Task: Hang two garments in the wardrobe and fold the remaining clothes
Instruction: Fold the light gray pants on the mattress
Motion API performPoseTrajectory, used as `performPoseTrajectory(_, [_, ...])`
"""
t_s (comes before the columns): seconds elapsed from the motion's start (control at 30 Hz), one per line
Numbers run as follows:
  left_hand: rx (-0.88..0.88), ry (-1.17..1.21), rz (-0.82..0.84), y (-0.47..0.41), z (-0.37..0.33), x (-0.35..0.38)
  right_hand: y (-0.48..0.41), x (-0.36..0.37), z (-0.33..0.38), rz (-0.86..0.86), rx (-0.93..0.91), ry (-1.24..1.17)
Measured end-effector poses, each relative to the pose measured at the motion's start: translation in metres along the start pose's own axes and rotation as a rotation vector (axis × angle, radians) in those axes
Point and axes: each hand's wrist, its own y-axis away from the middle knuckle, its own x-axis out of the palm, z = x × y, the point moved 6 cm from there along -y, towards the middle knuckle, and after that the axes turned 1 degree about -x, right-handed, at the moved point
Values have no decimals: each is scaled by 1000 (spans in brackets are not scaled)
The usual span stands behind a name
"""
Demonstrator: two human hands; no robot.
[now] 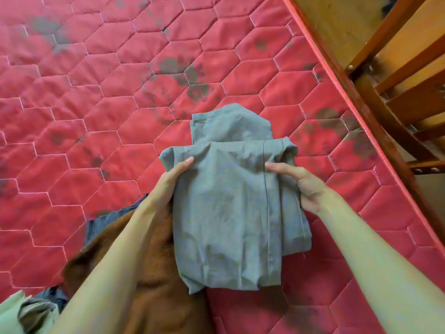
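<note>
Head view: a half-folded grey garment [228,201] is held over the red mattress [96,92], near its right edge. The left hand [178,174] and right hand [301,186] pinch its sides, thumbs on top, apparently to square the fold. A brown garment [144,273] lies alongside.

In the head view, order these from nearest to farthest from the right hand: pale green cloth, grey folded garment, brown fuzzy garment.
1. Grey folded garment: gripped by the right hand.
2. Brown fuzzy garment: lower left.
3. Pale green cloth: far bottom-left corner.

Bare left hand [172,180], bare right hand [302,183], bare forearms [115,261], short fingernails [190,160]
</note>
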Motion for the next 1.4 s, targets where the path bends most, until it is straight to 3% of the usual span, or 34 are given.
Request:
performPoseTrajectory(0.27, [156, 112, 91, -3, -23, -13, -1, 8, 25, 15, -205, 50])
performPoseTrajectory(0.33, [212, 41, -51, -10, -16, -18, -11, 0, 17, -159, -180, 222])
performPoseTrajectory(0.4, [276, -232, -347, -17, -7, -27, -20, -15, 4, -439, -126, 513])
performPoseTrajectory(0.5, [405, -442, -558, -9, -5, -27, -16, -16, -2, -671, -285, 748])
performPoseTrajectory(0.6, [573, -384, -524, 14, -17, -23, 4, -5, 7, -679, -486, 783])
performPoseTrajectory(0.77, [786, -262, -426, 57, -53, -13, 38, 19, 41, -437, -640, 530])
performPoseTrajectory(0.87, [841, -347, -533, 34, -105, -7, 10, 25, 85, -524, -721, 561])
performPoseTrajectory(0.97, [672, -561, -603, -26, -139, -1, -52, 21, 109, -663, -617, 738])
performPoseTrajectory(1.07, [401, -782, -545, -73, -100, 1, -85, 15, 90, -700, -380, 938])
performPoseTrajectory(1.13, [404, -844, -587, -64, -60, 2, -78, 13, 69, -677, -337, 997])
performPoseTrajectory(1.23, [388, -733, -700, -35, -10, 2, -51, 10, 32, -628, -295, 1029])
performPoseTrajectory(1.4, [241, -595, -612, 2, 44, 18, -6, -9, -30, -615, -208, 938])
